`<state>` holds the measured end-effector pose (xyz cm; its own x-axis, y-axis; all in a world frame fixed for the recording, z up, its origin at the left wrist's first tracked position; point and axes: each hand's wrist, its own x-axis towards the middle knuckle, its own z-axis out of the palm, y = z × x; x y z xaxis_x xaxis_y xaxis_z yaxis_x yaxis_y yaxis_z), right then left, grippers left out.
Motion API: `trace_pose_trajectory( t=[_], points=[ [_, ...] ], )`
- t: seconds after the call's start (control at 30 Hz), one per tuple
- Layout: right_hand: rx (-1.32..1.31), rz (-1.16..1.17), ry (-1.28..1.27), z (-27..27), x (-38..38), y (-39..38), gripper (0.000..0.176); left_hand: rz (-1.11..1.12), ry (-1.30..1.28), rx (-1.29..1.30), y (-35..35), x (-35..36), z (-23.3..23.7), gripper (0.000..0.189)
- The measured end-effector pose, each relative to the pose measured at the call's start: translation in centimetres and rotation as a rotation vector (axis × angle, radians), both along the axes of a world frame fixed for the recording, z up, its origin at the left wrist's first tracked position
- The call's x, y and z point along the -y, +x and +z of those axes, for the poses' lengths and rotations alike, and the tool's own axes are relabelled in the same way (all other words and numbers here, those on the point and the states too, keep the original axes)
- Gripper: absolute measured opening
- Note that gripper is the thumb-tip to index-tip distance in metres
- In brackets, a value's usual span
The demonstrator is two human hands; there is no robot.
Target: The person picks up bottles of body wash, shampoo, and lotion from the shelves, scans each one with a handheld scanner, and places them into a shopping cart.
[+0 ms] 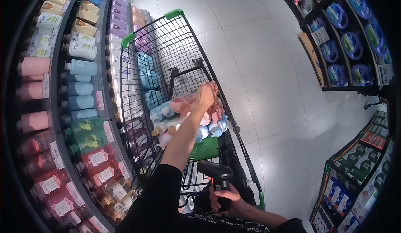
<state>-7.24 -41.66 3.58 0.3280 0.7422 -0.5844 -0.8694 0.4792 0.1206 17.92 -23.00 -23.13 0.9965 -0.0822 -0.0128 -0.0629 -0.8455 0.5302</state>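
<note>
My left hand reaches into the black wire shopping cart near its right side. Its fingers are closed, and what they hold is hidden or too small to name. Pink bottles lie under and beside that hand, among blue bottles and pale ones with pump tops. My right hand is wrapped round the handle of a black handheld scanner, low in front of my body near the cart's handle end. A green panel shows below the heap of bottles.
Shelves of pump bottles run along the left, close to the cart. Pale floor tiles stretch to the right. Shelves with blue detergent bottles stand at the upper right, and a boxed-goods display at the lower right.
</note>
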Motion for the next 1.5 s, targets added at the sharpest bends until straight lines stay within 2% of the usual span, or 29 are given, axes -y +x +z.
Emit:
trace_pose_trajectory(
  t=[0.07,0.17,0.27,0.33,0.47,0.53,0.6,0.7,0.83,0.9,0.93,1.13,1.17,1.23,1.33,1.4,1.5],
  points=[
    [0.017,0.002,0.008,-0.1,0.2,0.0,0.038,-0.109,0.106,0.007,-0.3,-0.8,-2.8,0.024],
    [0.009,0.013,-0.021,0.1,0.5,0.2,0.038,-0.105,0.171,-0.073,-1.4,-0.3,2.3,0.028],
    [0.05,-0.039,-0.074,-0.2,0.5,0.2,0.038,-0.038,0.059,0.048,-4.5,-1.5,6.1,0.033],
    [0.068,-0.066,-0.061,0.1,0.4,0.4,0.038,-0.016,0.004,0.132,-7.5,-3.6,8.4,0.032],
    [0.116,-0.082,-0.011,-0.5,0.4,-0.2,0.037,0.044,-0.099,-0.027,-16.2,-10.3,11.8,0.027],
    [0.143,-0.074,-0.017,-0.9,0.3,-0.5,0.036,0.131,-0.128,-0.216,-20.7,-12.4,16.6,0.028],
    [0.162,-0.07,-0.014,-0.5,0.2,-0.5,0.034,0.271,-0.197,-0.244,-25.5,-12.7,22.3,0.029],
    [0.163,-0.058,-0.006,-0.4,0.0,-0.4,0.035,0.426,-0.147,-0.118,-33.3,-12.7,26.7,0.028],
    [0.223,-0.048,0.043,-0.8,-0.5,-0.5,0.035,0.668,-0.129,-0.026,-41.2,-10.6,27.0,0.026],
    [0.281,-0.03,0.019,-0.2,-0.8,-0.6,0.034,0.461,0.261,0.027,-41.3,-9.8,25.8,0.025],
    [0.315,-0.016,0.005,0.0,-1.0,-0.6,0.032,0.453,0.304,0.082,-41.2,-9.1,25.3,0.03],
    [0.411,0.108,0.074,1.9,-4.4,-1.5,0.032,0.474,0.333,0.287,-41.9,-7.3,25.0,0.039],
    [0.464,0.138,0.089,2.4,-5.3,-1.7,0.032,0.481,0.36,0.268,-42.1,-7.0,24.6,0.041],
    [0.521,0.212,0.074,2.8,-6.9,-2.4,0.021,0.526,0.407,0.233,-42.2,-6.1,24.1,0.042],
    [0.605,0.297,0.102,1.3,-8.4,-3.1,0.018,0.541,0.346,0.123,-42.7,-5.1,24.0,0.04],
    [0.777,0.304,0.008,1.6,-8.2,-3.6,0.024,0.554,0.31,0.118,-43.2,-4.5,24.1,0.038],
    [0.807,0.332,0.043,1.4,-6.9,-3.8,0.034,0.56,0.242,0.09,-44.0,-3.2,24.5,0.033]
  ],
)
